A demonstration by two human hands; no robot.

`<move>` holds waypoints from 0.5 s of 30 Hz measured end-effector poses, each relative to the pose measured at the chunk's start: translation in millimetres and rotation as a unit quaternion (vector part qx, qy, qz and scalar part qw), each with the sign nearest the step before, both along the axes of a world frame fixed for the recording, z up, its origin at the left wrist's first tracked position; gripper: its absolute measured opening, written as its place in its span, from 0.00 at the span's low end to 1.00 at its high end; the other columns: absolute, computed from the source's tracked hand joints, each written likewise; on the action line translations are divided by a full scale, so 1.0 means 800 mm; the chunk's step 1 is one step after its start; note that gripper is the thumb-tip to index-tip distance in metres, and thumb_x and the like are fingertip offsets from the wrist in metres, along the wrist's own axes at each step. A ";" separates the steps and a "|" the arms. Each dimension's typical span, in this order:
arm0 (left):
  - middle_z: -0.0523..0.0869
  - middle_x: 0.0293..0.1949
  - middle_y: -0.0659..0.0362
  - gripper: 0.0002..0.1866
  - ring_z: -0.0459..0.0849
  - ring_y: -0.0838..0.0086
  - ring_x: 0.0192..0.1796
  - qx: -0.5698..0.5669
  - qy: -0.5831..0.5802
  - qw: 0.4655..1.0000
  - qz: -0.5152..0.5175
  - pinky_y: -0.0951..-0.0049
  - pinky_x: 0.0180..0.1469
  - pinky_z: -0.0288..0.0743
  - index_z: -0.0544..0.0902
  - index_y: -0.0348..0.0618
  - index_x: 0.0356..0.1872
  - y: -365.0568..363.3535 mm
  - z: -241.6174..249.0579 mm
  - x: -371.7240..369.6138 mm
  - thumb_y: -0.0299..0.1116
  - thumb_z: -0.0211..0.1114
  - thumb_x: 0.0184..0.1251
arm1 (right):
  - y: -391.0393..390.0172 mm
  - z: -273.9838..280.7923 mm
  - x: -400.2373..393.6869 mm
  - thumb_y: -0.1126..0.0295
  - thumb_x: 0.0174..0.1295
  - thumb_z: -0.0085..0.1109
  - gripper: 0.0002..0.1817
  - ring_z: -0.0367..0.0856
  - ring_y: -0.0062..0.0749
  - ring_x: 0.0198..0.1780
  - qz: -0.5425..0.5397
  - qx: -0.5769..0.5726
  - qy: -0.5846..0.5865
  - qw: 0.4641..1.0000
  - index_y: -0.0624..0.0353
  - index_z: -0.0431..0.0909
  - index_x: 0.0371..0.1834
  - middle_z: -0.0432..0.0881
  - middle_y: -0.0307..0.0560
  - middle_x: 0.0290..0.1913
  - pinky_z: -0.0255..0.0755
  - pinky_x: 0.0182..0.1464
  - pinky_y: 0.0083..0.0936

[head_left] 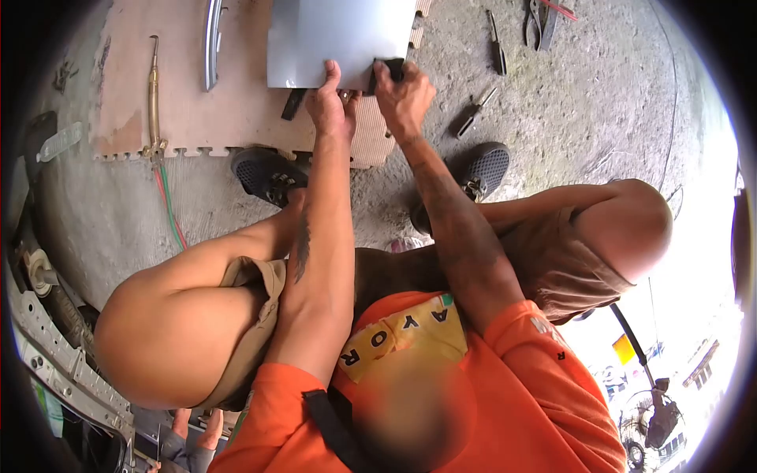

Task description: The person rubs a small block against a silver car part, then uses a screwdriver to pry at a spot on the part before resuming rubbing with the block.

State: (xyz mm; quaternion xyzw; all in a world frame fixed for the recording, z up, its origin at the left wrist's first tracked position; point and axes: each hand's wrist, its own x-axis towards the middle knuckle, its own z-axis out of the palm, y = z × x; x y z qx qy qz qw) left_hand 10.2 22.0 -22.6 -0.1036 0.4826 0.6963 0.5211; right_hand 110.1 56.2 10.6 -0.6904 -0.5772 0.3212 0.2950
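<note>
A smooth silver-grey sheet panel (pixel 339 39) lies in front of me, its near edge toward my body. My left hand (pixel 331 106) grips that near edge, thumb on top and fingers underneath. At the panel's near right corner, my right hand (pixel 404 98) is closed on a small black block (pixel 388 69) that touches the panel. The block's exact kind is hard to make out, since my fingers cover part of it. A dark strip (pixel 293 104) sticks out from under the panel, left of my left hand.
A foam mat (pixel 122 94) with jigsaw edges covers the concrete floor (pixel 583 118). On it lie a brass torch (pixel 154 110) with red and green hoses and a curved metal trim (pixel 211 43). Screwdrivers (pixel 473 114) and pliers (pixel 535 24) rest at right. Another person's legs (pixel 197 433) show lower left.
</note>
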 end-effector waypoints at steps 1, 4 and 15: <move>0.83 0.51 0.57 0.21 0.82 0.68 0.51 -0.006 -0.002 1.000 0.001 0.62 0.53 0.75 0.78 0.42 0.59 -0.004 0.002 0.002 0.43 0.68 0.73 | 0.004 0.001 -0.001 0.59 0.60 0.69 0.18 0.89 0.50 0.31 -0.001 -0.003 0.041 0.999 0.68 0.86 0.33 0.87 0.64 0.29 0.81 0.38 0.41; 0.84 0.50 0.58 0.21 0.82 0.68 0.51 -0.034 0.030 0.999 0.005 0.62 0.53 0.76 0.78 0.42 0.59 0.001 0.010 0.002 0.42 0.68 0.73 | -0.016 0.001 -0.002 0.63 0.58 0.69 0.18 0.86 0.61 0.29 -0.024 0.003 0.059 0.998 0.71 0.81 0.27 0.83 0.68 0.25 0.79 0.38 0.44; 0.83 0.51 0.59 0.22 0.80 0.70 0.52 -0.021 0.014 1.000 0.014 0.62 0.56 0.73 0.77 0.44 0.61 0.000 0.000 0.004 0.41 0.68 0.72 | 0.009 0.007 -0.004 0.62 0.60 0.68 0.18 0.87 0.56 0.27 -0.026 -0.007 0.077 0.997 0.70 0.81 0.24 0.84 0.66 0.24 0.79 0.36 0.44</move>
